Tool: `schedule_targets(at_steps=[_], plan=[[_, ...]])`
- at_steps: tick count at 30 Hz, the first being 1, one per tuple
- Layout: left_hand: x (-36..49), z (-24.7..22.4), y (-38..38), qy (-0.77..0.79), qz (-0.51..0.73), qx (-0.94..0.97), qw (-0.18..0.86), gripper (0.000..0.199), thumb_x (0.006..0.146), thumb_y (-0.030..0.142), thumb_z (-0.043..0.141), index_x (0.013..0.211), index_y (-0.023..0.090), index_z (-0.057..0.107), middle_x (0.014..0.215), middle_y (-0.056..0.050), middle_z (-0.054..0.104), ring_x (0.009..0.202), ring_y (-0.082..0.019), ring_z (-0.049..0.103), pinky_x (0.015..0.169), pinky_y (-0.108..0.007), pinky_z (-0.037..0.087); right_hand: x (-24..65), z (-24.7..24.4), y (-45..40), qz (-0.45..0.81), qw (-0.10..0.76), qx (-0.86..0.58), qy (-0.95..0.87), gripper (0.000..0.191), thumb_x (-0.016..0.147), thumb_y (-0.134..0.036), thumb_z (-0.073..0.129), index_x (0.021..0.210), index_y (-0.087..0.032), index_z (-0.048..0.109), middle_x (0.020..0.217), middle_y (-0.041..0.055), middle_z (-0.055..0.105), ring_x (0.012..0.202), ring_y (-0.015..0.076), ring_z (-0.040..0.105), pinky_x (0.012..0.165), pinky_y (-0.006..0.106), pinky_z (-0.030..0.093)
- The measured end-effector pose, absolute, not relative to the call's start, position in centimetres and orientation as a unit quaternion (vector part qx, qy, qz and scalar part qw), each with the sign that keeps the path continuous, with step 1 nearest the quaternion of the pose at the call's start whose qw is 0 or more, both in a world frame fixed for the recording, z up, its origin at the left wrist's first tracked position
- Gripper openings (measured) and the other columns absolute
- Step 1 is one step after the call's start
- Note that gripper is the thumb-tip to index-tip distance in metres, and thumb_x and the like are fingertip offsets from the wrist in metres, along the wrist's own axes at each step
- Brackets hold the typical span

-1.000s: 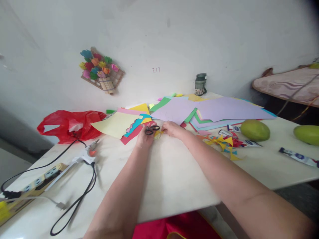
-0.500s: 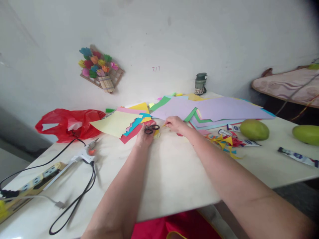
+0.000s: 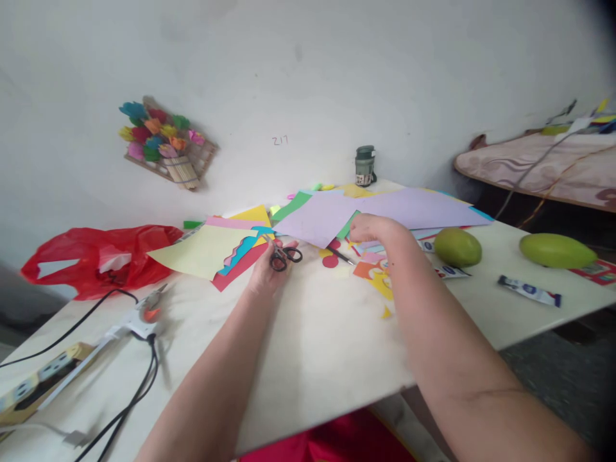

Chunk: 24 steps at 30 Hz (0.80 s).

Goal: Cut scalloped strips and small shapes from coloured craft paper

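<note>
My left hand (image 3: 269, 266) is closed around black-handled scissors (image 3: 285, 256), with the handle loops sticking out to the right. Beside that hand lie sheets of red paper (image 3: 240, 266) and pale yellow paper (image 3: 192, 250). My right hand (image 3: 370, 228) hangs, wrist bent and fingers curled down, over yellow and orange paper scraps (image 3: 380, 277); what its fingers pinch, if anything, is hidden. Between the hands are red paper circles (image 3: 330, 262) and a dark pen-like stick (image 3: 341, 255). Large lilac sheets (image 3: 414, 208) spread behind my right hand.
On the left are a red plastic bag (image 3: 106, 256), a glue gun (image 3: 142, 317) with cables and a power strip (image 3: 43, 378). To the right are two green fruits (image 3: 457, 248) and a tube (image 3: 529, 291). A cup (image 3: 365, 165) stands at the back.
My right hand has moved right and away from the left hand, to the paper scraps. The view has turned right. My left hand still grips the scissors.
</note>
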<state>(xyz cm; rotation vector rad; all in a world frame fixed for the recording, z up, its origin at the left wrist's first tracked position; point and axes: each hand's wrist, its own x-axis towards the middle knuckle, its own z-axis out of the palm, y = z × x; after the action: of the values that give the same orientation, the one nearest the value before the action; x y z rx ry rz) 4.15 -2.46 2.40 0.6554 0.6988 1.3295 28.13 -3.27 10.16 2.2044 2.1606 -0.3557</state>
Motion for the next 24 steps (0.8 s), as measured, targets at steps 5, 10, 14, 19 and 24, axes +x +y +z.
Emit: schedule_targets(at_steps=[5,10,14,19,24], plan=[[4.6,2.7,-1.8,0.352,0.572,0.288,0.683,0.028,0.096,0.029,0.042,0.077,0.014,0.057,0.084,-0.015,0.071,0.079,-0.019,0.069,0.072,-0.029,0.053,28.1,9.1,-1.8,-0.114,0.027,0.736,0.667,0.032,0.069,-0.019,0.064,0.098,-0.010,0.073,0.092,0.0165,0.072,0.083,0.0261,0.068,0.066,0.029,0.047],[5.7,3.2,-1.4,0.338,0.609,0.246,0.674,0.020,0.092,0.030,0.050,0.081,0.015,0.056,0.084,-0.013,0.071,0.090,-0.024,0.069,0.083,-0.038,0.053,27.5,8.9,-1.5,-0.113,-0.029,0.758,0.642,0.021,0.070,-0.018,0.065,0.088,-0.012,0.074,0.087,0.0158,0.072,0.086,0.0275,0.068,0.069,0.032,0.048],[6.8,3.5,-1.6,0.294,0.650,0.207,0.669,0.022,0.094,0.031,0.046,0.080,0.016,0.055,0.085,-0.013,0.071,0.089,-0.023,0.069,0.084,-0.038,0.053,26.3,8.3,-1.6,-0.178,-0.176,0.727,0.640,0.012,0.073,-0.013,0.062,0.062,-0.013,0.067,0.068,0.0116,0.070,0.067,0.0217,0.067,0.061,0.029,0.048],[7.4,3.5,-1.9,0.301,0.665,0.199,0.654,0.031,0.099,0.028,0.034,0.078,0.016,0.053,0.081,-0.012,0.071,0.077,-0.018,0.070,0.074,-0.031,0.055,22.8,6.4,-1.5,-0.398,-0.371,0.591,0.595,0.020,0.076,-0.010,0.062,0.057,-0.015,0.056,0.053,0.0037,0.063,0.044,0.0107,0.054,0.043,0.021,0.041],[6.9,2.9,-1.6,0.304,0.663,0.256,0.634,0.025,0.096,0.030,0.041,0.081,0.016,0.057,0.091,-0.009,0.072,0.057,-0.012,0.063,0.056,-0.024,0.051,20.3,4.8,-1.5,-0.569,-0.406,0.441,0.563,0.011,0.074,-0.012,0.063,0.065,-0.015,0.058,0.049,-0.0005,0.060,0.043,0.0094,0.054,0.042,0.018,0.040]])
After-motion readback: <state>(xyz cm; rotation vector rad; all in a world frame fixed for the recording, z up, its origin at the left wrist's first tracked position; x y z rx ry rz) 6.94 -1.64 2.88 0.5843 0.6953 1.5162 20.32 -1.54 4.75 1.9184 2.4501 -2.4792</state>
